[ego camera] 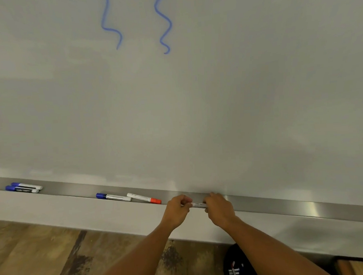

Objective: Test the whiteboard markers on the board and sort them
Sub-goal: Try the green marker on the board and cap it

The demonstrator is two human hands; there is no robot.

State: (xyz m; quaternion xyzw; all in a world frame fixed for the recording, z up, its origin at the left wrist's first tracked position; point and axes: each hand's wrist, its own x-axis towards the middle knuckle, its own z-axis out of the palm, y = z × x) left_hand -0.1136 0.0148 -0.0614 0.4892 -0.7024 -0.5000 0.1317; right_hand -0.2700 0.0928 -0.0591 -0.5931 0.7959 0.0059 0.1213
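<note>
Both hands hold one white marker (198, 204) level, just in front of the metal tray (285, 205) under the whiteboard (195, 105). My left hand (178, 209) grips its left end, where the cap is hidden in my fingers. My right hand (219, 209) grips the barrel's right end. On the tray lie a blue-capped marker (113, 197) and a red-capped marker (144, 198) side by side, left of my hands. Two more blue-capped markers (24, 187) lie together at the tray's far left. Two blue wavy lines (164, 22) mark the board's top.
Below the board runs a pale wall panel (75, 214), then a wooden floor (35, 260). My shoe (235, 267) shows at the bottom right. The tray stretches on to the right of my hands.
</note>
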